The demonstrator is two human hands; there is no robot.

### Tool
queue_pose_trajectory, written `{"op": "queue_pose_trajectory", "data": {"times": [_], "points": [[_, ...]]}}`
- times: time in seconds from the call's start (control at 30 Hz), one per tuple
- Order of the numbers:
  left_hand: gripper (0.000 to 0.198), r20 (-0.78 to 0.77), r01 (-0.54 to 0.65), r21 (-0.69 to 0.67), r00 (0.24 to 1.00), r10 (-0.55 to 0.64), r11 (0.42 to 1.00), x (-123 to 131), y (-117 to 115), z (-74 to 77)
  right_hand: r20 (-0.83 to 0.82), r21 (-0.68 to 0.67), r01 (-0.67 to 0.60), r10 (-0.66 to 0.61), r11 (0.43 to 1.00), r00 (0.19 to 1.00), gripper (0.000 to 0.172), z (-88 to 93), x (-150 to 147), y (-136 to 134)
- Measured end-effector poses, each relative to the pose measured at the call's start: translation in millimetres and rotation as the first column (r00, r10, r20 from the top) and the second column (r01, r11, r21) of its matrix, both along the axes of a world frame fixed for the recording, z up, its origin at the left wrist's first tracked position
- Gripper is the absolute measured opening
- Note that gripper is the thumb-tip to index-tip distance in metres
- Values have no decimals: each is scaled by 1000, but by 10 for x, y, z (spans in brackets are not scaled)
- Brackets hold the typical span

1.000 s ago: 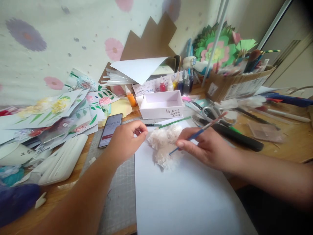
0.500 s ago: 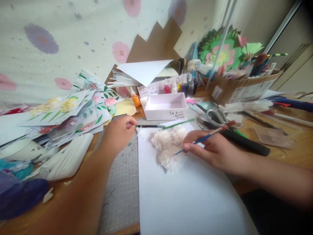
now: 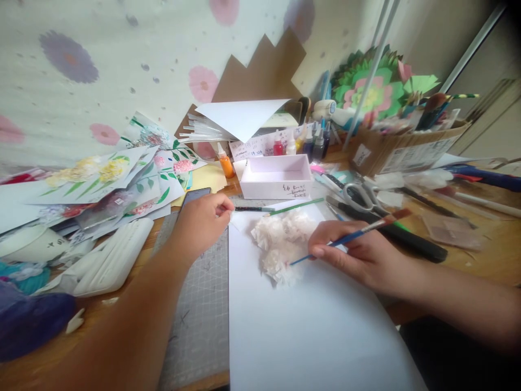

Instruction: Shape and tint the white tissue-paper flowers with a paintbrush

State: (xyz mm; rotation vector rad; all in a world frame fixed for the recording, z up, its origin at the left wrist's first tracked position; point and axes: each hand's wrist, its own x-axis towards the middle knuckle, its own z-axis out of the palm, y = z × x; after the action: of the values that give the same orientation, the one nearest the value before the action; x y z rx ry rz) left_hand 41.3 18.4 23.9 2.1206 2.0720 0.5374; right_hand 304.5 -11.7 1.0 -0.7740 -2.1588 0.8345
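Observation:
Cream ruffled paper flowers [image 3: 280,244] lie in a cluster on the upper part of a large white sheet [image 3: 301,331]. My right hand [image 3: 352,252] pinches a blue paintbrush [image 3: 345,237], its thin tip at the lower flower. At the sheet's upper left corner is my left hand [image 3: 205,222], closed, with thumb and forefinger together; whatever they hold is too small to make out. A dark pencil [image 3: 254,209] and a green pencil [image 3: 295,207] lie just above the flowers.
A white box [image 3: 277,187] stands behind the pencils, near an orange bottle [image 3: 226,164]. Scissors [image 3: 362,198] and tools lie right, by a cardboard box [image 3: 411,149] of brushes. Flower pictures [image 3: 97,179] are piled left. A grey cutting mat [image 3: 199,320] lies under the sheet.
The brush in my right hand has tilted a little, its tip still at the lower flower. My left hand has shifted slightly right, and more of the phone behind it shows.

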Motion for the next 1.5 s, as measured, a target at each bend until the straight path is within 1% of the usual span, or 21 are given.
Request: {"op": "queue_pose_trajectory", "data": {"times": [0.1, 0.17, 0.23, 0.3, 0.37, 0.43, 0.5, 0.6, 0.7, 0.83, 0.97, 1.07, 1.2, 1.3, 1.33, 1.4, 1.43, 1.5], "points": [[14, -13, 11, -8, 1000, -11, 1000, -12, -8, 11, 50, 15, 1, -2, 1000, 999, 18, 10, 18, 18], [16, -30, -2, -49, 1000, 1, 999, -59, -3, 9, 50, 6, 14, -14, 1000, 999, 18, 21, 26, 17], [19, -48, -27, -93, 999, 23, 995, -126, 16, -4, 7, -8, 33, -33, 999, 999, 16, 31, 22, 2], [20, -74, -30, -114, 997, 21, 993, -192, 44, -25, -52, -20, 21, -22, 1000, 998, 15, 34, 4, -19], [19, -111, 9, -122, 994, -23, 993, -239, 68, -54, -86, -1, -28, 28, 1000, 996, 11, 28, -19, -36], [18, -143, 64, -130, 986, -82, 989, -264, 83, -84, -74, 31, -59, 62, 998, 995, 9, 15, -34, -42], [18, -154, 94, -131, 981, -114, 987, -272, 88, -115, -44, 53, -35, 37, 998, 998, 9, 2, -35, -34], [21, -150, 106, -124, 981, -125, 987, -270, 103, -164, -22, 63, 19, -18, 998, 1000, 11, -2, -16, -14], [20, -128, 110, -119, 984, -125, 987, -255, 139, -218, -17, 73, 30, -29, 997, 999, 11, 12, 3, -5], [21, -94, 73, -101, 992, -82, 992, -235, 186, -280, 13, 62, 26, -27, 998, 1000, 12, 30, 8, -11], [13, -83, 58, -61, 995, -63, 996, -235, 193, -324, 4, 58, 17, -17, 998, 1000, 13, 19, 10, -13], [11, -86, 56, -17, 995, -57, 998, -219, 195, -360, -13, 51, 12, -11, 999, 1000, 12, -3, 12, -7], [8, -90, 85, 58, 993, -79, 995, -177, 223, -404, -26, 42, 7, -6, 999, 1000, 13, -21, 10, 2], [11, -81, 122, 110, 990, -114, 986, -125, 207, -367, -10, 29, 20, -20, 999, 1000, 13, -19, 6, 6], [11, -68, 138, 124, 989, -131, 983, -96, 178, -333, -7, 24, 25, -25, 999, 1000, 14, -18, 5, 6], [10, -12, 225, 151, 974, -226, 963, -8, 81, -242, -4, 17, 38, -38, 999, 999, 14, -18, 4, 8], [9, 40, 313, 170, 945, -324, 934, 49, 17, -193, -3, 14, 41, -41, 999, 999, 15, -19, 5, 9], [8, 130, 519, 170, 831, -541, 837, 178, -120, -108, 2, 8, 44, -44, 999, 999, 15, -26, 7, 13]]}}
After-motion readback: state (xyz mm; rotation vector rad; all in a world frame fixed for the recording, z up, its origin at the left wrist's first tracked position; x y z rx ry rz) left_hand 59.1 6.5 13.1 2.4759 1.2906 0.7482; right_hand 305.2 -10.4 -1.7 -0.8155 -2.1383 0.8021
